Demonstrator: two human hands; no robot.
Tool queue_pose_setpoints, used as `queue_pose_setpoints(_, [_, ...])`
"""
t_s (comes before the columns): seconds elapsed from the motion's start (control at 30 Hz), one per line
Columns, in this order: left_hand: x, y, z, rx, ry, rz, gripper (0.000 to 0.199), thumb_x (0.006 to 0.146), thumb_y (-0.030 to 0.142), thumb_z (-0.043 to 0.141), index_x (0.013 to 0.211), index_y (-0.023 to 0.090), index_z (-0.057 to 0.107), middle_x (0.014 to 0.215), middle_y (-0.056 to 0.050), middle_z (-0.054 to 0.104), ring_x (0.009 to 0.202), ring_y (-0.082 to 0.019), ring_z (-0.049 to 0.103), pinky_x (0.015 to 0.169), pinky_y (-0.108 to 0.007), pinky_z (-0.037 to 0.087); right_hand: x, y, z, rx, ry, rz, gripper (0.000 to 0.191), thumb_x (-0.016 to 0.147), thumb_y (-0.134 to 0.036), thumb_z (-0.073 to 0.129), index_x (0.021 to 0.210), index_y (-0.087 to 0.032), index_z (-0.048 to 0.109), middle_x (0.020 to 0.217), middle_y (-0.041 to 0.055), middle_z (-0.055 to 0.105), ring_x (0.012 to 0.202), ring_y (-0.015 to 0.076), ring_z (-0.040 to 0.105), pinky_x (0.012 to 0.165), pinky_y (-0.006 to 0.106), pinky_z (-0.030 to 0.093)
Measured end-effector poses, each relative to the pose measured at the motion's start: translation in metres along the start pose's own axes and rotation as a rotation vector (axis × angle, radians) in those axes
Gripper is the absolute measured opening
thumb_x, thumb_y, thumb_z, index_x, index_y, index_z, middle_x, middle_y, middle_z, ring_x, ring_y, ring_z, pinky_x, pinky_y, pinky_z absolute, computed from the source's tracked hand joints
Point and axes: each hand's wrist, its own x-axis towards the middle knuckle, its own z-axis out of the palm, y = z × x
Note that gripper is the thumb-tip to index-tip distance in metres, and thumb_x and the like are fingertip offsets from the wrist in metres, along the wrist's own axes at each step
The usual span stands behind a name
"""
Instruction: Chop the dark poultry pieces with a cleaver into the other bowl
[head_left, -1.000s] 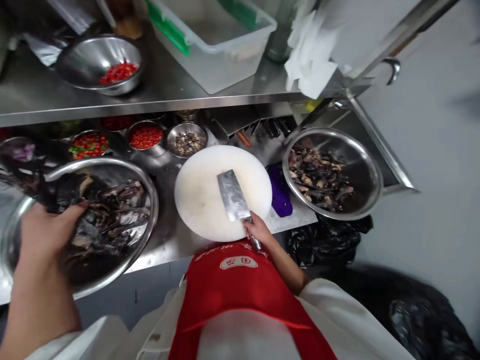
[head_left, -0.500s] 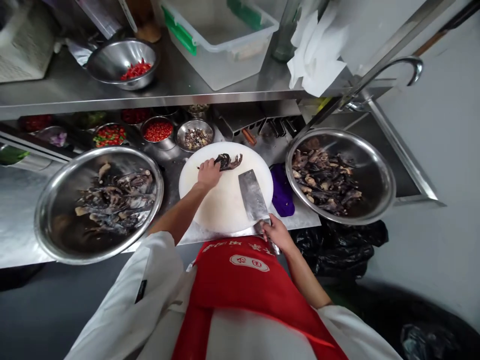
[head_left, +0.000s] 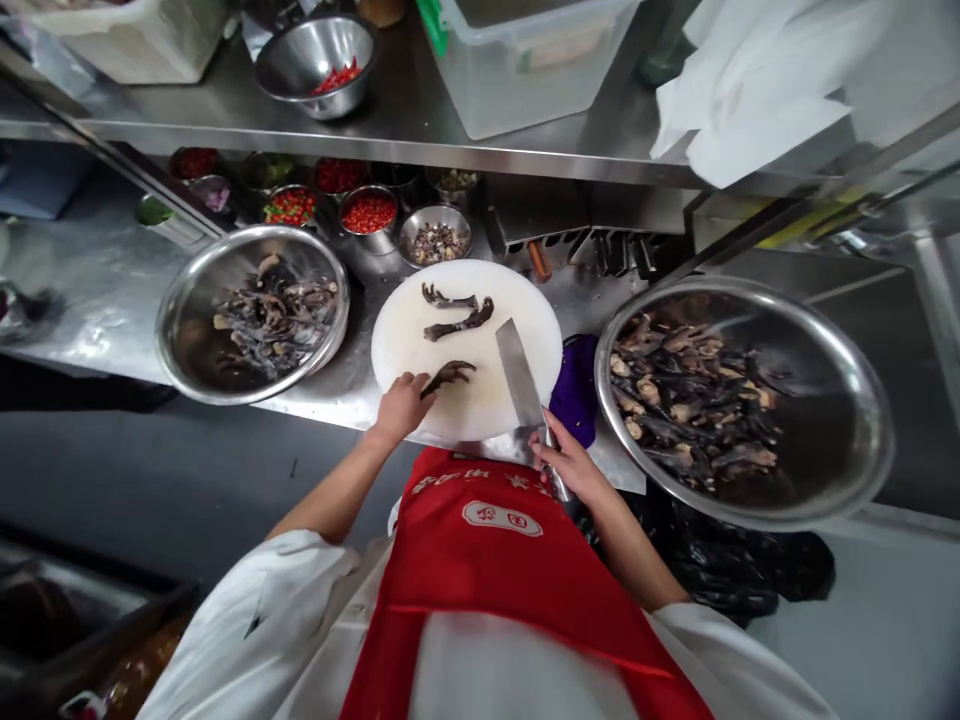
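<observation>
Near the front left of the round white cutting board (head_left: pixel 397 345), my left hand (head_left: pixel 405 403) is closed on the end of a dark chicken foot (head_left: pixel 450 375). Two more dark feet (head_left: pixel 459 322) lie on the back part of the board. My right hand (head_left: pixel 564 455) grips the handle of a cleaver (head_left: pixel 519 370), whose blade rests over the board's right side. A steel bowl of dark feet (head_left: pixel 274 310) stands left of the board, and a larger bowl (head_left: pixel 694 400) with several dark feet stands to the right.
Small steel bowls of chopped red chillies (head_left: pixel 367 213) and other ingredients line the back under a steel shelf (head_left: pixel 420 150). A purple cloth (head_left: pixel 579 390) lies between the board and the right bowl. On the shelf are a clear plastic box (head_left: pixel 540 75) and white paper (head_left: pixel 757 90).
My left hand has moved toward me, to the board's front left, with a foot in it. Two feet now lie separately at the back. The camera view has turned left.
</observation>
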Motion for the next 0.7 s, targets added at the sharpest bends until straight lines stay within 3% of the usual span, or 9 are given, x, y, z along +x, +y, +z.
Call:
queue_pose_setpoints(0.1, [-0.017,0.008,0.022,-0.138,0.026,-0.065,0.035,0.090,0.040,0.048,0.119,0.023,0.057,0.112,-0.012,0.060,0.109,-0.025,0.055,0.090,-0.033,0.043,0.006,0.004,-0.006,-0.022,0.017,0.047,0.058,0.077,-0.043,0.060,0.128,-0.024,0.042,0.077,-0.0051,0.057,0.049,0.0103,0.052,0.040,0.022,0.043])
queue_pose_setpoints(0.17, [-0.021,0.016,0.034,-0.242,0.040,-0.195,0.031,0.087,0.035,0.052,0.115,0.022,0.058,0.110,-0.013,0.062,0.105,-0.026,0.057,0.086,-0.033,0.044,0.007,0.003,-0.012,-0.092,0.039,0.060,0.045,0.077,-0.045,0.059,0.114,-0.022,0.049,0.068,-0.0069,0.055,0.044,0.0105,0.050,0.039,0.022,0.041])
queue_pose_setpoints(0.23, [-0.025,0.022,0.044,-0.411,0.050,-0.354,0.025,0.079,0.029,0.061,0.103,0.022,0.060,0.097,-0.011,0.065,0.096,-0.026,0.061,0.078,-0.032,0.044,0.006,-0.001,-0.016,-0.243,0.050,0.053,0.037,0.078,-0.043,0.058,0.108,-0.022,0.053,0.058,-0.0078,0.054,0.040,0.0116,0.049,0.039,0.022,0.039])
queue_pose_setpoints(0.33, [-0.036,0.026,0.054,-0.761,0.032,-0.542,0.014,0.069,0.025,0.067,0.077,0.021,0.057,0.066,-0.004,0.061,0.070,-0.021,0.062,0.061,-0.027,0.042,-0.001,-0.011,-0.014,-0.488,0.010,-0.045,0.035,0.082,-0.038,0.055,0.113,-0.022,0.057,0.048,-0.0069,0.053,0.038,0.0149,0.051,0.044,0.025,0.040])
queue_pose_setpoints(0.43, [-0.052,0.026,0.057,-1.208,0.004,-0.694,0.019,0.073,0.035,0.063,0.069,0.021,0.050,0.051,0.001,0.050,0.045,-0.014,0.050,0.044,-0.023,0.034,-0.002,-0.021,0.006,-0.580,-0.063,-0.203,0.040,0.085,-0.033,0.052,0.122,-0.022,0.057,0.059,-0.0010,0.062,0.055,0.0200,0.061,0.055,0.028,0.045])
queue_pose_setpoints(0.57, [-0.062,0.032,0.050,-1.740,-0.074,-0.887,0.035,0.078,0.055,0.055,0.072,0.022,0.047,0.052,0.001,0.051,0.034,-0.010,0.042,0.034,-0.021,0.024,0.019,-0.030,0.053,-0.727,-0.149,-0.383,0.042,0.088,-0.030,0.046,0.128,-0.020,0.051,0.097,0.0069,0.070,0.091,0.0243,0.065,0.077,0.031,0.047])
queue_pose_setpoints(0.63, [-0.059,0.038,0.047,-1.902,-0.094,-0.959,0.037,0.080,0.057,0.053,0.071,0.021,0.046,0.052,0.000,0.051,0.034,-0.010,0.042,0.033,-0.021,0.023,0.035,-0.033,0.076,-0.805,-0.156,-0.451,0.039,0.091,-0.029,0.041,0.128,-0.019,0.049,0.105,0.0083,0.069,0.097,0.0242,0.063,0.081,0.031,0.046])
queue_pose_setpoints(0.7, [-0.053,0.045,0.046,-2.017,-0.044,-1.007,0.036,0.082,0.053,0.053,0.070,0.020,0.045,0.053,0.001,0.050,0.036,-0.010,0.045,0.034,-0.021,0.027,0.048,-0.036,0.094,-0.888,-0.151,-0.462,0.036,0.093,-0.029,0.038,0.124,-0.018,0.050,0.101,0.0095,0.069,0.094,0.0241,0.063,0.079,0.031,0.045])
